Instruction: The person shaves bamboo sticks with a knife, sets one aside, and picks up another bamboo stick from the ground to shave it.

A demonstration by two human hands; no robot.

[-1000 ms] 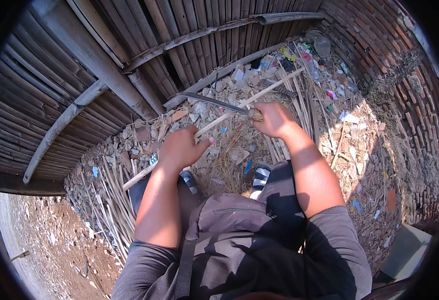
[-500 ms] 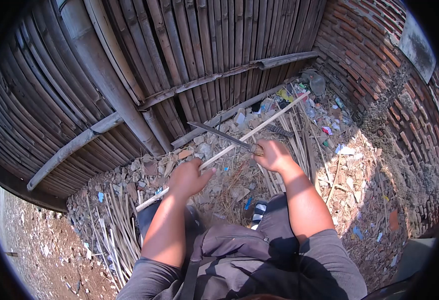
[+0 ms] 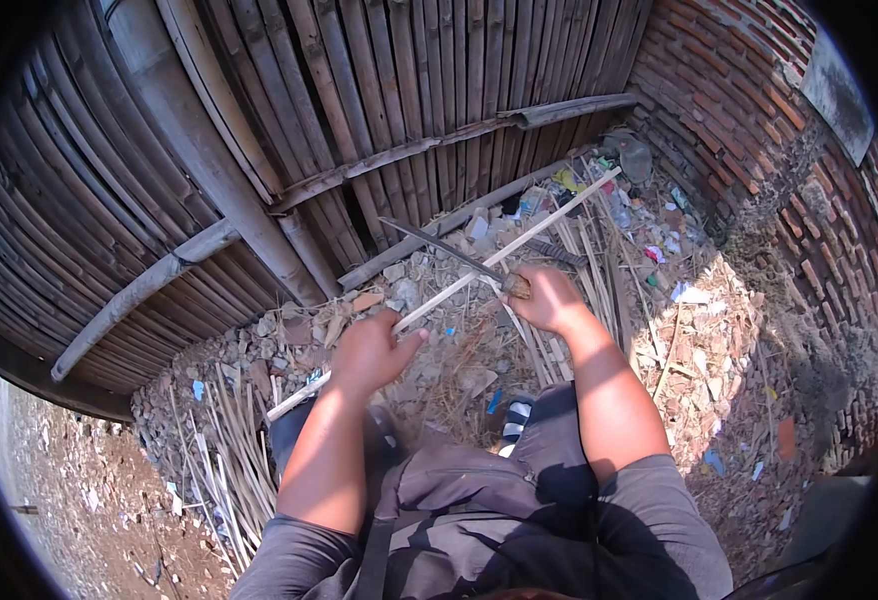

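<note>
My left hand (image 3: 367,352) is closed round a long, pale bamboo strip (image 3: 519,243), its thumb pointing out to the right. The strip slants from near my left knee up toward the rubble at the far right. In my right hand (image 3: 549,298) is a machete (image 3: 439,246), gripped by its short brown handle. Its long dark blade points up and left and crosses the strip, apparently touching it. A small light sliver shows beside the strip near the handle; I cannot tell whether it is attached.
A bamboo wall (image 3: 409,90) rises ahead, with a brick wall (image 3: 729,110) at right. Cut bamboo strips (image 3: 234,450) lie in a pile at my left, and more sticks (image 3: 609,270) lie ahead right. Rubble and litter (image 3: 694,340) cover the ground. My striped sandal (image 3: 516,420) shows below.
The machete's blade has turned, with its broad side showing less and its handle turned more toward me. The strip has shifted slightly, and my left hand keeps its hold.
</note>
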